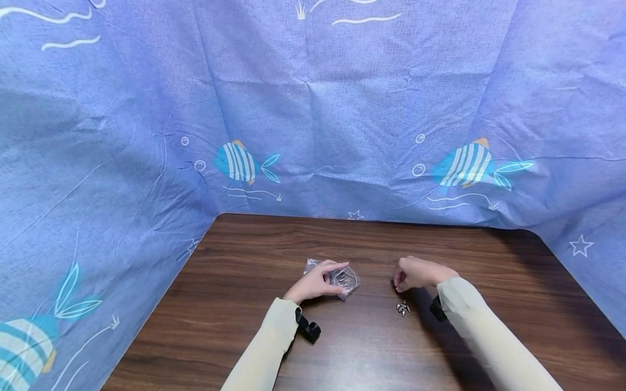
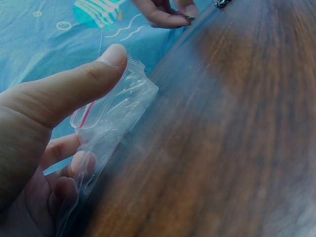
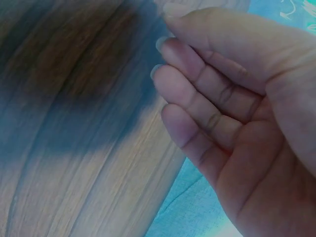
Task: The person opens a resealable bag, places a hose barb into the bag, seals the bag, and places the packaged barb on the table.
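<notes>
A clear zip bag (image 1: 353,278) with a red line along its seal and several small metal pieces inside lies on the brown table. My left hand (image 1: 318,282) holds it, thumb on one side and fingers curled along the other, as the left wrist view shows. To the right, my right hand (image 1: 415,272) is low over the table with thumb and index fingertips together. Between them the left wrist view shows a small dark metal piece (image 2: 190,19); the right wrist view hides it. A small pile of shiny metal pieces (image 1: 402,308) lies just below this hand.
The wood-grain table (image 1: 254,244) has its far edge against a blue cloth (image 1: 352,119) printed with fish, which also hangs at both sides. Black wrist cameras are strapped under the left sleeve (image 1: 261,347) and right sleeve (image 1: 489,331).
</notes>
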Tool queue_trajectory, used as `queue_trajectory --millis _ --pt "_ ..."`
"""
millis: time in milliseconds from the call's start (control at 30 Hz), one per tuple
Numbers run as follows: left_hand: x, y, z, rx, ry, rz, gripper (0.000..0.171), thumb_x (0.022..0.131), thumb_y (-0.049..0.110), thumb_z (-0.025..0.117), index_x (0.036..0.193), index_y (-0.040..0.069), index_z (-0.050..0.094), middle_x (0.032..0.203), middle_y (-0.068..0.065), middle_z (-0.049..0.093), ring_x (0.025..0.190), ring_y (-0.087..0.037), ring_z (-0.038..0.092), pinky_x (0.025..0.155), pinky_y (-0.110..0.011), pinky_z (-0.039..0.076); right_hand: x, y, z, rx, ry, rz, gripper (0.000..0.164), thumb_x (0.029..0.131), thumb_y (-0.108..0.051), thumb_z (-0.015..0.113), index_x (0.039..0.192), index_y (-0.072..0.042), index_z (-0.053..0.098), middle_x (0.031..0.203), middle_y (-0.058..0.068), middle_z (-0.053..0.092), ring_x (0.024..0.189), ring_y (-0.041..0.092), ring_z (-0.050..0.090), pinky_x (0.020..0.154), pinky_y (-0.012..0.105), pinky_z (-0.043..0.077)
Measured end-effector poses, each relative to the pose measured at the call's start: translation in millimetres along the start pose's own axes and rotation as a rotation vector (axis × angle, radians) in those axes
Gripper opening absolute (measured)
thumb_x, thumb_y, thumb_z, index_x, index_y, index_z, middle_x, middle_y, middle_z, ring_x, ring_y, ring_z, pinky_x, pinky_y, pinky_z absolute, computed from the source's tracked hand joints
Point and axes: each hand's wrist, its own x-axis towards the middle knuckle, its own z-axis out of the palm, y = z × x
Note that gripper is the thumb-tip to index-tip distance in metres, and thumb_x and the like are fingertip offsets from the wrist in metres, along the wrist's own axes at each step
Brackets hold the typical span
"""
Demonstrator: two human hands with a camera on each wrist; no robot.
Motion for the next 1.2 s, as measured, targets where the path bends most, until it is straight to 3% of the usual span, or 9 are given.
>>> queue_trajectory --millis 233,533,1200 --pt "-0.2 0.1 1.2 -0.026 0.007 0.001 0.067 0.079 0.026 0.08 0.14 0.023 0.052 0.126 -0.003 0.055 0.064 -0.01 0.045 0.059 -0.019 0.039 7 -6 -3 0.015 0.022 -0.01 0.006 0.079 -0.007 0.074 0.076 -0.011 0.072 0.07 -0.009 0.066 0.059 -0.003 0.048 0.056 0.018 0.044" --pt "-0.1 -0.5 0.9 -0.017 0.005 0.007 0.066 0.079 0.027 0.08 0.139 0.022 0.053 0.124 -0.003 0.055 0.063 -0.007 0.044 0.06 -0.019 0.041 19 -11 -1 0.016 0.077 -0.069 0.005 0.082 -0.009 0.072 0.077 -0.01 0.072 0.073 -0.008 0.067 0.062 -0.003 0.051 0.059 0.018 0.047" --pt "1.5 -2.0 1.0 -0.027 0.017 0.018 0.066 0.079 0.026 0.08 0.139 0.021 0.054 0.125 -0.004 0.056 0.065 -0.007 0.046 0.06 -0.018 0.041 47 -36 -2 0.011 0.118 -0.09 0.007 0.081 -0.009 0.072 0.075 -0.011 0.07 0.068 -0.009 0.062 0.06 -0.002 0.048 0.058 0.018 0.045"
